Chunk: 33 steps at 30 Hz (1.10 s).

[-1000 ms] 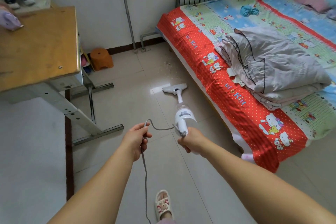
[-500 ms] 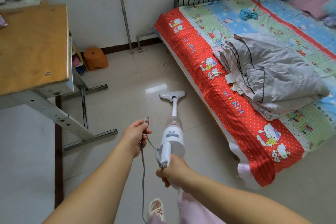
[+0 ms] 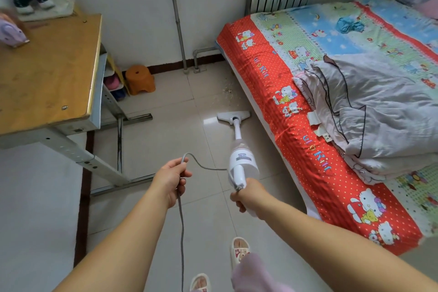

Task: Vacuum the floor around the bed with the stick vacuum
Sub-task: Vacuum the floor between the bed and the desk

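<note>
The vacuum (image 3: 241, 161) slants down to the floor (image 3: 166, 140), its head just beside the bed (image 3: 308, 130) (debris lies beyond). Right hand (image 3: 248, 193) fingers wrap its handle; left hand (image 3: 171, 179) fingers pinch the cord (image 3: 182, 232).

An orange stool (image 3: 140, 79) is seen beside the wooden desk (image 3: 47, 73); black shoes (image 3: 32, 0) are placed at the desk's far edge.

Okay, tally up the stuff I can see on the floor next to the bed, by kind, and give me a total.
Stick vacuum: 1
Orange stool: 1
Slippers, on the feet: 2
Desk on its metal legs: 1
Total: 5
</note>
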Motion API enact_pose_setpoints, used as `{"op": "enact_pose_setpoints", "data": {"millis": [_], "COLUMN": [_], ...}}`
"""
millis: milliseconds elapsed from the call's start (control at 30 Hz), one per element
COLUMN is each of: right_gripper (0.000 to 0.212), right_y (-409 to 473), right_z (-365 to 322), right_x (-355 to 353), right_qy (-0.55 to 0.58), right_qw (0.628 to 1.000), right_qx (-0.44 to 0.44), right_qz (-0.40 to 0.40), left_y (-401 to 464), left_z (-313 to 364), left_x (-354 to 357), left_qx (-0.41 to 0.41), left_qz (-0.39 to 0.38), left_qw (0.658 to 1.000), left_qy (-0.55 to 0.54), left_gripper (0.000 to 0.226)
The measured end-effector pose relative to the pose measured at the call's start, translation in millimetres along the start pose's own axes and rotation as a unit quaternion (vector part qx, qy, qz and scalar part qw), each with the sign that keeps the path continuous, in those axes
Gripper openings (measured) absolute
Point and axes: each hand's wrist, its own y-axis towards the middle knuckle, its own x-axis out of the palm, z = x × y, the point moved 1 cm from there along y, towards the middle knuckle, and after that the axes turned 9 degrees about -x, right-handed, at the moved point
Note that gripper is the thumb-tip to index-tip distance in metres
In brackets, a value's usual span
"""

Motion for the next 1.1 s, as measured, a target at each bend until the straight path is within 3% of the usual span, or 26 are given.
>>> {"op": "enact_pose_setpoints", "data": {"millis": [233, 600, 967, 1100], "right_gripper": [0.022, 0.013, 0.022, 0.015], "right_y": [-16, 44, 17, 40], "right_z": [14, 2, 15, 3], "right_x": [-7, -64, -54, -56], "right_qy": [-0.02, -0.05, -0.032, -0.009], "right_qw": [0.999, 0.998, 0.996, 0.999], "right_qx": [0.012, -0.018, -0.006, 0.001], "right_qz": [-0.039, 0.016, -0.085, -0.042], "left_y": [16, 19, 18, 20], "left_z": [15, 24, 32, 37], "left_x": [39, 66, 87, 88], "left_qx": [0.002, 0.013, 0.021, 0.025], "left_qz": [-0.011, 0.012, 0.017, 0.009], "left_qw": [1.0, 1.0, 0.999, 0.999], "left_qy": [0.002, -0.018, -0.037, -0.034], "left_gripper": [0.022, 0.023, 0.021, 0.021]}}
